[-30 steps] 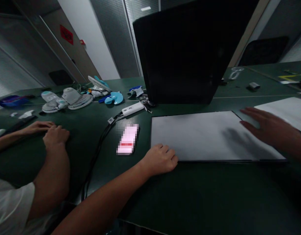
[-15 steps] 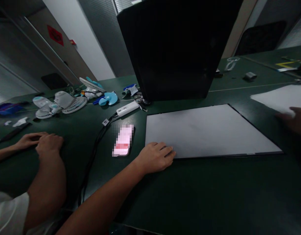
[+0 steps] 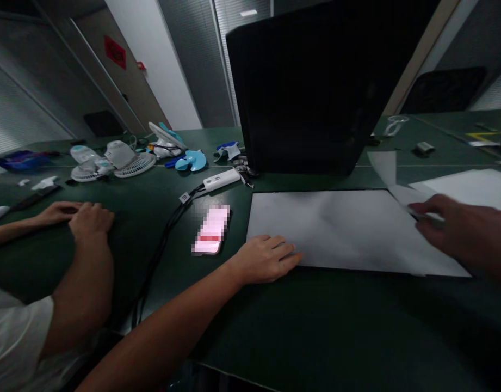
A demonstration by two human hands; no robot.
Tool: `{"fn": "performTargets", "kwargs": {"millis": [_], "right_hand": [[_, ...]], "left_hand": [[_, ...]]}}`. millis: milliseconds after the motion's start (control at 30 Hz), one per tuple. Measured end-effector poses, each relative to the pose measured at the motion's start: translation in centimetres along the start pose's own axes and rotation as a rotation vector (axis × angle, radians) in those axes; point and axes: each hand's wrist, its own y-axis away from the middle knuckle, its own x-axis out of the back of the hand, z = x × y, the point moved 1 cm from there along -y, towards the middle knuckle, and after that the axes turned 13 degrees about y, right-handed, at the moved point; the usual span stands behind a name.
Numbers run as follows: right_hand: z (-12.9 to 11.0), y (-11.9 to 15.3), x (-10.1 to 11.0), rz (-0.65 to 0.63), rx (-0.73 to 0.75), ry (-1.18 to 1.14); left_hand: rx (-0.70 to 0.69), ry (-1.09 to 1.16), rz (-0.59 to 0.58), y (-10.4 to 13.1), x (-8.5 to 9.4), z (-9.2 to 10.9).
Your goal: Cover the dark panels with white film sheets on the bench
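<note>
A flat white panel (image 3: pixel 348 231) with thin dark edges lies on the green table in front of me. My left hand (image 3: pixel 268 259) rests on its near left corner, fingers stretched out over the edge. Above the panel's right side, my right hand (image 3: pixel 458 228) is closed in a pinch on a white paper strip (image 3: pixel 384 167), which sticks up and bends away from the fingers. Slight blur covers the right hand. Behind it lie white sheets (image 3: pixel 478 185), partly hidden by that hand.
A large black screen-like panel (image 3: pixel 311 98) stands behind the white one. Left of my hand lie a phone (image 3: pixel 212 231), a white power bank (image 3: pixel 221 179) with black cables, and fan parts (image 3: pixel 131 160). A co-worker's hands (image 3: pixel 89 220) rest on the table at the left.
My right hand has come in from the right edge over the panel, now with a paper strip in its fingers. My left hand stays at the corner, its fingers straighter. The view has shifted slightly.
</note>
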Motion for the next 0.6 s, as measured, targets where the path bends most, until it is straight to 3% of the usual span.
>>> {"fn": "performTargets", "kwargs": {"millis": [67, 167, 233, 400, 600], "right_hand": [[-5.5, 1.6, 2.0, 0.015, 0.191, -0.066], [-12.0, 3.4, 3.2, 0.28, 0.563, -0.072], [-14.4, 4.0, 3.2, 0.451, 0.723, -0.058], [-16.2, 4.1, 3.2, 0.568, 0.81, -0.031], [-16.5, 4.2, 3.7, 0.541, 0.807, -0.015]], "left_hand": [[-0.034, -0.004, 0.057, 0.0, 0.1, 0.0], [-0.134, -0.015, 0.136, 0.0, 0.4, -0.1], [-0.19, -0.036, 0.154, 0.1, 0.4, -0.1], [-0.231, -0.096, 0.077, 0.5, 0.1, 0.1], [-0.229, -0.159, 0.16, 0.0, 0.1, 0.5]]}}
